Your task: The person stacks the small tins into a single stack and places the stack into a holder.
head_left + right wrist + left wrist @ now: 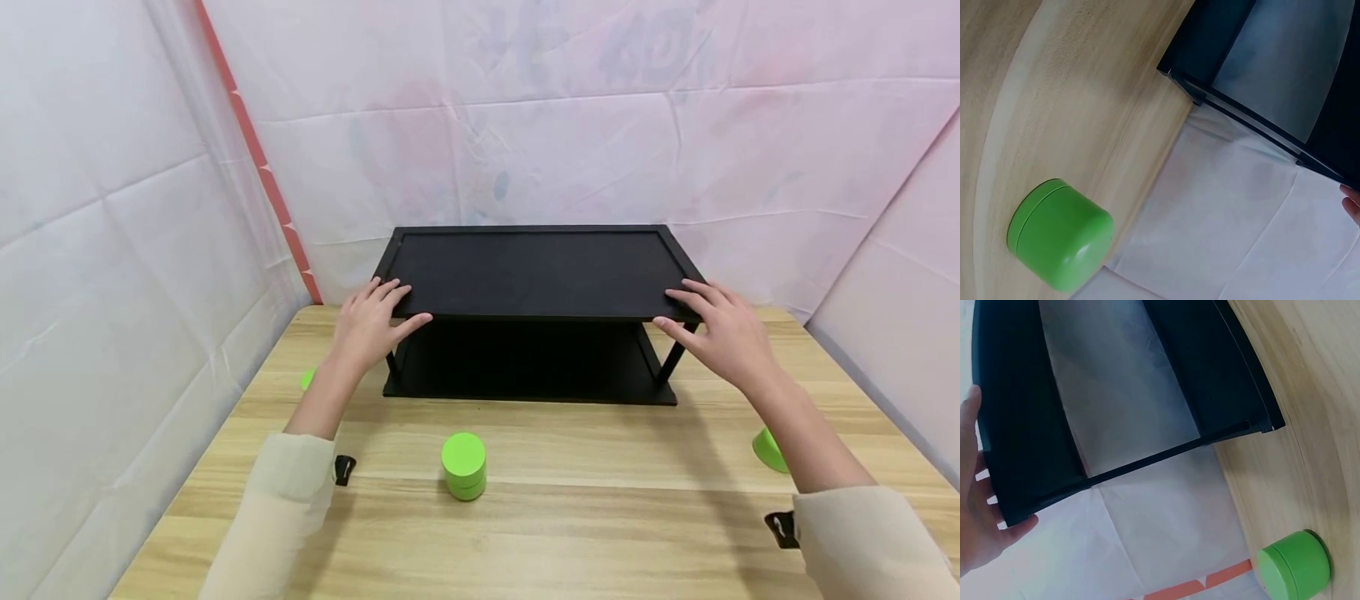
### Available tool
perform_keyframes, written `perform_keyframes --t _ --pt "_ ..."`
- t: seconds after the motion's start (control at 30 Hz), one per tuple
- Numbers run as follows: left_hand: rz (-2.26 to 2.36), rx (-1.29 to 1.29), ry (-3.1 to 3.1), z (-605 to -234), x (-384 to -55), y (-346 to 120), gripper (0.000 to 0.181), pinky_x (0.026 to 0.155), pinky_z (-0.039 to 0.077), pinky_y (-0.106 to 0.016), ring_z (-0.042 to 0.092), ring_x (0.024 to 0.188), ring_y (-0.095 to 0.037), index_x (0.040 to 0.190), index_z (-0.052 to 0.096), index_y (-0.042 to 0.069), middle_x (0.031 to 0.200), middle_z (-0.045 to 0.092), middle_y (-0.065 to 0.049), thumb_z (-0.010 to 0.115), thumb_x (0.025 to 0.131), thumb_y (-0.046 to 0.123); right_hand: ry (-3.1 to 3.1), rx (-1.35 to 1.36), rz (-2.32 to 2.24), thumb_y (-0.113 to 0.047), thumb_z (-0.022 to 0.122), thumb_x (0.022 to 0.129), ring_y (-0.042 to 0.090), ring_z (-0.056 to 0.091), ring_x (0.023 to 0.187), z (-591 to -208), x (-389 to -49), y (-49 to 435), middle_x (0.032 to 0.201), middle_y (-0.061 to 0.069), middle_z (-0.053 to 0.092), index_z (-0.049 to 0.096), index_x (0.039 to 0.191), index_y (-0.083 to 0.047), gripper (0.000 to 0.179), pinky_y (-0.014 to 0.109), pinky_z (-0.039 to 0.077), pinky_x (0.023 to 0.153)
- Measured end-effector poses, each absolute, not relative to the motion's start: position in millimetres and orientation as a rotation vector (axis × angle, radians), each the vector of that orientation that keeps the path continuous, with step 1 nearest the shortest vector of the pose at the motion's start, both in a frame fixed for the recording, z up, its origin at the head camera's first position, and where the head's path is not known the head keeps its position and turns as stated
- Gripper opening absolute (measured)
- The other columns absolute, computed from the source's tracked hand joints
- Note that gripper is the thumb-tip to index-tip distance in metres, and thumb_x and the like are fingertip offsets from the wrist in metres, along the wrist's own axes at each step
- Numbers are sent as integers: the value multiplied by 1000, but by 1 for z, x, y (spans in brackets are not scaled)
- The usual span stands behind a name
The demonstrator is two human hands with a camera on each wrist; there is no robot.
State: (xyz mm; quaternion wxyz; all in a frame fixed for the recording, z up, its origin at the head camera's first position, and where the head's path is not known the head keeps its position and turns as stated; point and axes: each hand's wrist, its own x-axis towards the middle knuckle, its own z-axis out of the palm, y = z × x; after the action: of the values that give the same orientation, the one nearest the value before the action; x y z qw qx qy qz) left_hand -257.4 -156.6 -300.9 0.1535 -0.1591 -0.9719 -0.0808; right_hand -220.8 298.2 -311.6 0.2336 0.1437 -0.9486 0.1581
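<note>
A black two-tier shelf [528, 271] stands at the back of the table, its lower board [517, 367] on the wood and thin posts at the sides. At its front left corner, my left hand [367, 329] grips the top board, fingers over the top and thumb along the front edge. The opposite front corner is held the same way by my right hand [723, 329]. In the left wrist view, the left hand [979, 500] wraps the board's corner. Only the fingertips of the right hand [1352, 203] show in the right wrist view, at the board's edge.
A lidded green cylinder [463, 465] stands in front of the shelf. Another green container [768, 452] sits by my right forearm, and a green piece [307, 379] shows partly behind my left forearm. White sheeting [555, 150] hangs behind and on both sides.
</note>
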Motion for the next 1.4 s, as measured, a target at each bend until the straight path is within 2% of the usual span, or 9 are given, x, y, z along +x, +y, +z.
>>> perform_keyframes --t 0.2,0.37,0.63,0.8,0.97,1.07,1.2,1.37,1.4 --pt "-263 -491 -2675 -303 -245 -160 53 103 26 -46 35 126 -30 125 57 7 129 51 -11 56 89 46 -2432 432 452 -25 68 83 41 45 110 -312 -213 298 118 16 56 66 106 -3 31 53 36 86" --pt "-288 -509 -2627 -307 -234 -162 47 103 27 -44 37 125 -29 124 57 6 128 52 -11 60 89 37 -2316 470 464 -12 68 81 36 50 104 -314 -206 301 108 14 61 69 98 -3 20 49 38 85" --pt "-332 -567 -2497 -317 -219 -163 44 102 29 -43 41 123 -29 121 60 5 127 53 -11 66 86 30 -2281 460 498 -9 68 81 35 51 103 -322 -189 312 107 12 62 68 100 -3 20 38 37 88" --pt "-416 -744 -2324 -326 -211 -165 36 99 34 -41 46 119 -28 112 65 3 121 57 -13 72 81 20 -2275 430 509 -12 69 81 34 52 103 -328 -177 321 112 10 61 68 103 -4 23 17 31 79" --pt "-564 -871 -2277 -336 -202 -166 32 96 39 -40 48 116 -26 109 66 3 119 58 -11 71 80 13 -2248 431 546 -6 71 77 15 50 109 -332 -169 331 110 11 61 67 103 -1 27 7 26 86" --pt "-751 -876 -2340 -346 -198 -166 29 93 41 -39 51 113 -24 110 66 5 118 59 -7 70 82 12 -2266 393 594 -7 70 79 1 43 113 -336 -165 339 115 -8 57 66 105 -1 27 7 24 91" --pt "-1074 -898 -2502 -362 -195 -166 30 92 42 -40 52 112 -21 115 63 9 118 59 -4 66 86 11 -2306 284 660 -10 67 83 -4 39 114 -342 -158 352 113 -34 42 65 109 -3 27 11 22 94" --pt "-1404 -1002 -2704 -378 -194 -167 37 97 37 -45 45 119 -24 124 57 7 124 55 -6 63 87 6 -2386 142 735 -15 64 87 -12 35 112 -349 -151 370 108 -41 39 61 116 -4 31 14 25 93" --pt "-1457 -1043 -2726 -380 -194 -167 39 98 35 -46 44 120 -25 126 55 6 126 53 -8 62 87 5 -2417 108 750 -17 63 88 -5 38 114 -350 -149 375 110 -35 42 59 119 -4 34 14 27 89"
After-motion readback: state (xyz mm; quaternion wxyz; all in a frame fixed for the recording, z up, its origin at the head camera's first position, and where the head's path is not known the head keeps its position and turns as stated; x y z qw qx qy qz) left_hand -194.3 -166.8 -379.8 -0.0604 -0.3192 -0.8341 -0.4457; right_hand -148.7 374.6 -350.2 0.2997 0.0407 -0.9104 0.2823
